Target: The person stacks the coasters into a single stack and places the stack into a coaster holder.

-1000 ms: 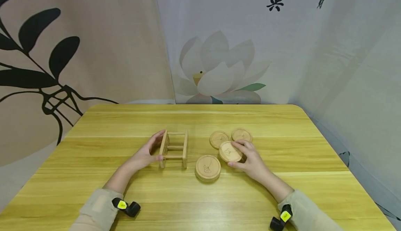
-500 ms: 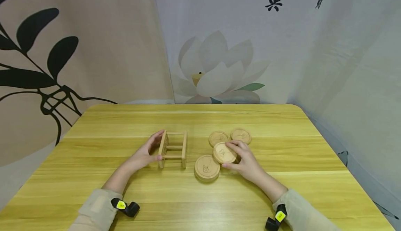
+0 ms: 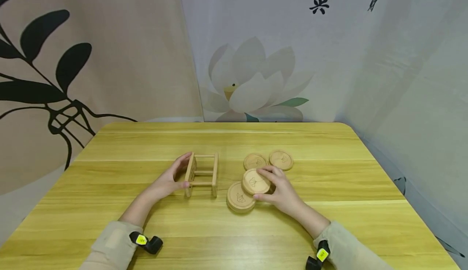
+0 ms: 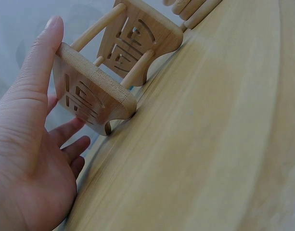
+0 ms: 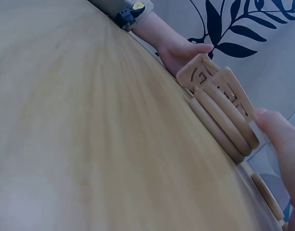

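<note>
My left hand point(image 3: 166, 185) holds a small wooden coaster rack point(image 3: 203, 172) by its near-left side panel, thumb at one end and fingers at the other. The left wrist view shows cut-out characters in both rack panels point(image 4: 92, 89), joined by round rods. Between thumb and fingers, my right hand point(image 3: 285, 192) pinches a round wooden coaster point(image 3: 255, 181) engraved with a leaf. It overlaps the back right of stacked coasters point(image 3: 238, 200). From the right wrist view, the held coaster point(image 5: 229, 115) lies close over the stack point(image 5: 214, 130).
Two more coasters, a left one point(image 3: 254, 161) and a right one point(image 3: 281, 160), lie flat behind the right hand. The wooden table point(image 3: 153, 140) reaches back to a printed curtain point(image 3: 146, 58) with plant and lotus pictures.
My right hand has carried its coaster to the left and slightly nearer, from beside the stack to over its edge. The left hand and the rack stay put.
</note>
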